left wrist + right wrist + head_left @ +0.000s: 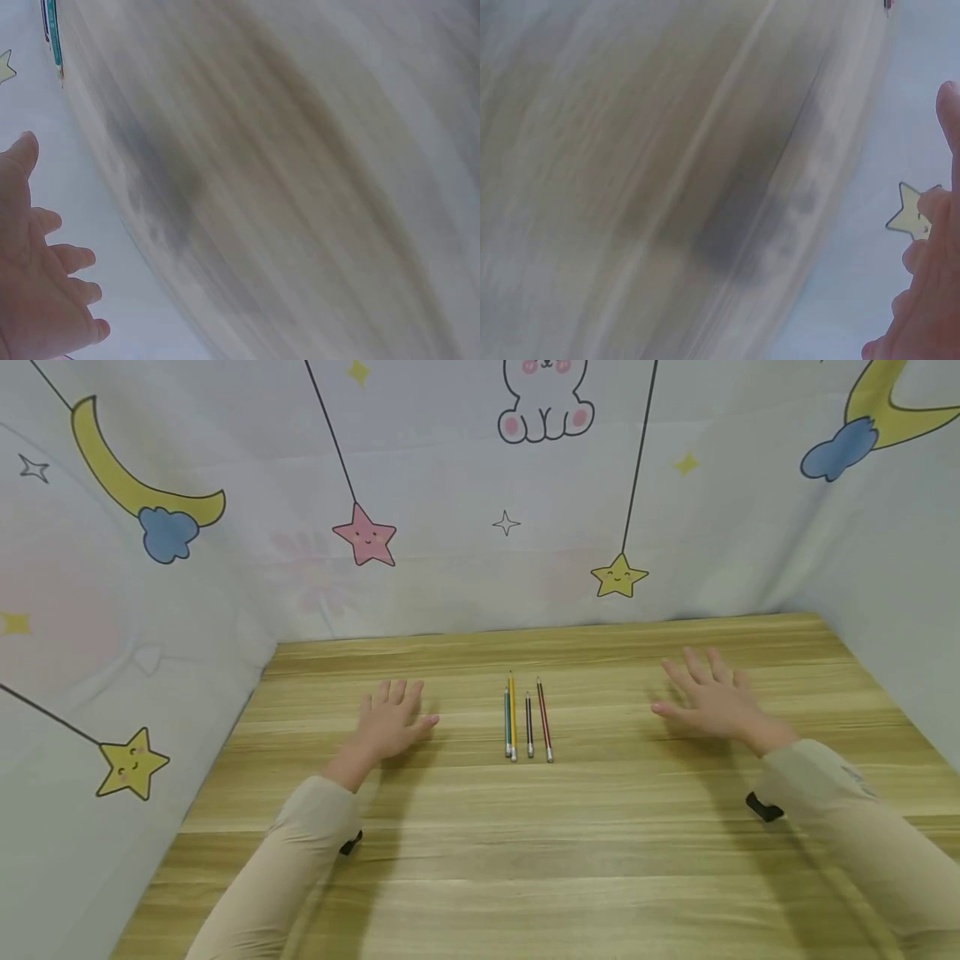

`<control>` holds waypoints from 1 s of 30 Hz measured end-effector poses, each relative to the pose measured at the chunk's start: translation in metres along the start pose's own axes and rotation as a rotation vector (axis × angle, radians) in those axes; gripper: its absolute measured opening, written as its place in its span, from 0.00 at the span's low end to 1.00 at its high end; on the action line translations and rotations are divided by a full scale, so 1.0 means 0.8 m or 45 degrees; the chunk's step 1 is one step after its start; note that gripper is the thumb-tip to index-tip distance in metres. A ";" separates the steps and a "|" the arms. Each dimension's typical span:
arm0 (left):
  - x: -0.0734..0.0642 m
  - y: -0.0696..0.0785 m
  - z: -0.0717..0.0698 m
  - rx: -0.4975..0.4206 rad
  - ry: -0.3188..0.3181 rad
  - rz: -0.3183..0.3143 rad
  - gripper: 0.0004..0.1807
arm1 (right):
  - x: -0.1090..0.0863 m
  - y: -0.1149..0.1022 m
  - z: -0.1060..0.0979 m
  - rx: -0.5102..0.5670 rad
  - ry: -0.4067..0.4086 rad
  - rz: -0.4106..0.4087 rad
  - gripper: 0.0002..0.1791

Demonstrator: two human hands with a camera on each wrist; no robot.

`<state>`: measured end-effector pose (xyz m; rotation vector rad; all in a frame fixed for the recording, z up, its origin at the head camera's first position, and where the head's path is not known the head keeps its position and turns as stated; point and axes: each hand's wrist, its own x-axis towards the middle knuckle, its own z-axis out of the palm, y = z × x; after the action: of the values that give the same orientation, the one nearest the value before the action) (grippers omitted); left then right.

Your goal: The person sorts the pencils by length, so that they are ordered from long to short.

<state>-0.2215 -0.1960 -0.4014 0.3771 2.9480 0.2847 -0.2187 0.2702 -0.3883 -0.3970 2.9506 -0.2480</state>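
Observation:
Several pencils lie side by side on the wooden table (pixel 465 860), their eraser ends toward me: a teal pencil (pixel 507 722), a longer yellow pencil (pixel 512 717), a short dark pencil (pixel 529 725) and a dark red pencil (pixel 544 720). The teal and yellow ones lie close together. To their left, my left hand (pixel 390 724) is spread above the table with nothing in it. My right hand (pixel 712 700) is likewise spread on the right side, farther from the pencils. Both wrist views show the hands, left (pixel 37 262) and right (pixel 930 285), raised over the tabletop with shadows beneath.
A white cloth (pixel 450 585) printed with stars and moons hangs behind the table and along its left side. Another pale cloth side (pixel 885 577) stands at the right. A small black piece (pixel 765 807) shows beneath the right sleeve, another (pixel 350 842) under the left.

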 end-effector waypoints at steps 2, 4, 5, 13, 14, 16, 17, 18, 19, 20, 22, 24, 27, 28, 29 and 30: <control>0.003 0.006 0.002 -0.003 0.014 0.016 0.39 | 0.004 -0.006 0.001 -0.002 0.010 -0.018 0.46; 0.005 0.012 0.004 -0.005 0.024 0.033 0.40 | 0.007 -0.011 0.003 -0.006 0.021 -0.035 0.46; 0.005 0.015 0.005 -0.009 0.023 0.042 0.40 | 0.009 -0.015 0.004 -0.007 0.026 -0.045 0.46; 0.014 0.044 0.009 0.025 0.020 0.092 0.38 | 0.020 -0.044 0.005 0.010 0.061 -0.111 0.44; 0.016 0.048 0.010 0.036 0.025 0.098 0.38 | 0.021 -0.048 0.005 0.009 0.059 -0.121 0.44; 0.021 0.055 0.012 0.046 0.031 0.116 0.37 | 0.024 -0.055 0.006 0.012 0.059 -0.142 0.44; 0.023 0.058 0.013 0.051 0.035 0.122 0.37 | 0.025 -0.058 0.006 0.015 0.058 -0.154 0.44; 0.024 0.061 0.014 0.052 0.041 0.128 0.37 | 0.026 -0.061 0.007 0.014 0.059 -0.165 0.44; 0.025 0.064 0.014 0.051 0.045 0.135 0.36 | 0.028 -0.064 0.007 0.016 0.060 -0.176 0.44; 0.027 0.067 0.015 0.055 0.048 0.140 0.36 | 0.029 -0.067 0.008 0.019 0.063 -0.186 0.44; 0.029 0.073 0.017 0.049 0.058 0.154 0.35 | 0.032 -0.073 0.008 0.025 0.069 -0.210 0.44; 0.031 0.079 0.018 0.050 0.074 0.163 0.35 | 0.035 -0.079 0.009 0.027 0.084 -0.227 0.44; 0.034 0.087 0.018 0.054 0.097 0.187 0.34 | 0.039 -0.088 0.010 0.054 0.129 -0.258 0.44; 0.035 0.090 0.018 0.051 0.108 0.195 0.34 | 0.039 -0.090 0.011 0.066 0.147 -0.269 0.44; 0.036 0.092 0.018 0.058 0.118 0.200 0.34 | 0.040 -0.093 0.011 0.075 0.166 -0.282 0.44; 0.036 0.095 0.018 0.055 0.125 0.204 0.34 | 0.041 -0.095 0.012 0.087 0.185 -0.300 0.43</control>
<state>-0.2292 -0.1137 -0.4031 0.6239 3.0284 0.2662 -0.2297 0.1875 -0.3877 -0.7483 3.0229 -0.4212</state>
